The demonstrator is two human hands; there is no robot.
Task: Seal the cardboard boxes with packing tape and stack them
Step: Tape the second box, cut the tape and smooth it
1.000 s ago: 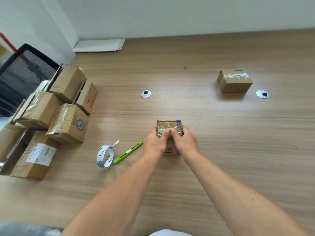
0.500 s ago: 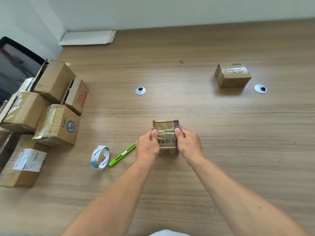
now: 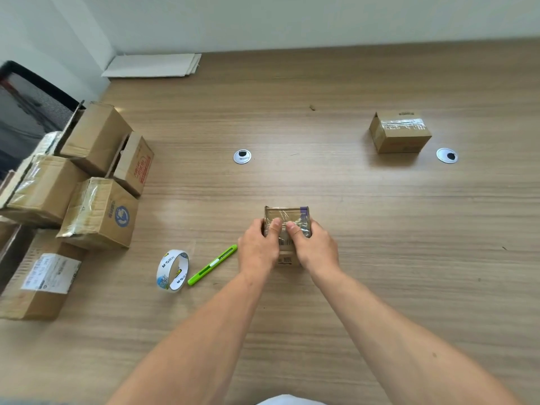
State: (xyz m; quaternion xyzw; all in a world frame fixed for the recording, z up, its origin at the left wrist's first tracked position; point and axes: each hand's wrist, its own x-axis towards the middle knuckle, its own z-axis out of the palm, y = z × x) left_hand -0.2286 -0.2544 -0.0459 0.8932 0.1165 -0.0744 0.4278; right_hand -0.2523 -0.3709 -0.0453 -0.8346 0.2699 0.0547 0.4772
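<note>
**Thumbs press tape onto a small box**

The small box (image 3: 287, 213) sits on the surface (image 3: 380, 258) to the right of the tape roll (image 3: 173, 270), with a green cutter (image 3: 212, 264) between them. It looks light and stiff, though its taped top is probably slick (the bare side walls should give a surer hold). The left hand (image 3: 257, 249) and right hand (image 3: 317, 249) clasp it from either side, fingers curled round the walls. Both thumbs (image 3: 274, 225) press the tape, nearly touching. A sealed box (image 3: 399, 131) lies well right of the roll, farther back.

Single head-worn view, high over table (image 3: 380, 258), facing forward and down (wide-angle, edges bowed); near edge seemingly cropped.
</note>
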